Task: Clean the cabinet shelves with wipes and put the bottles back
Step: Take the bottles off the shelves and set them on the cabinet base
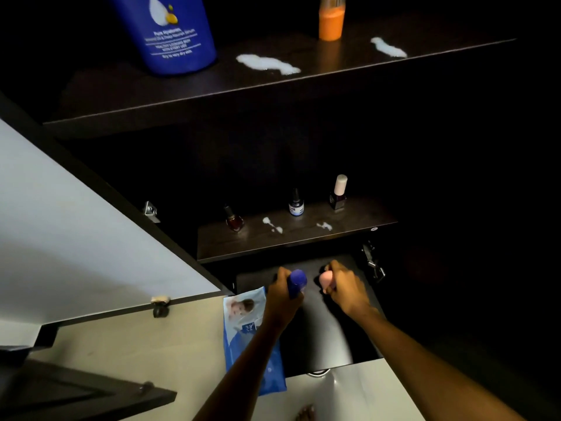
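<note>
- The left hand (283, 291) is curling its fingers round a dark blue bottle (297, 281) low in the centre of the frame; only the bottle's rounded top is showing above the fist.
- The right hand (344, 288) is wrapping its fingers round a pink bottle (326, 279) just to the right; the hand is hiding most of it.
- Both bottles are sitting over the dark bottom shelf (328, 335), but whether they are touching it cannot be told.
- A blue pack of wipes (247, 326) is lying at lower centre, with the left forearm crossing over it.
- On the middle shelf (303, 238), three small bottles (296, 203) are standing among white smears (271, 223); the labels are too dim to read.
- On the top shelf (212, 92), white spills (267, 63) are lying between a big blue bottle (170, 34) and an orange bottle (331, 22), both cut off by the upper edge.
- The open cabinet door (91, 238) is filling the left side.
</note>
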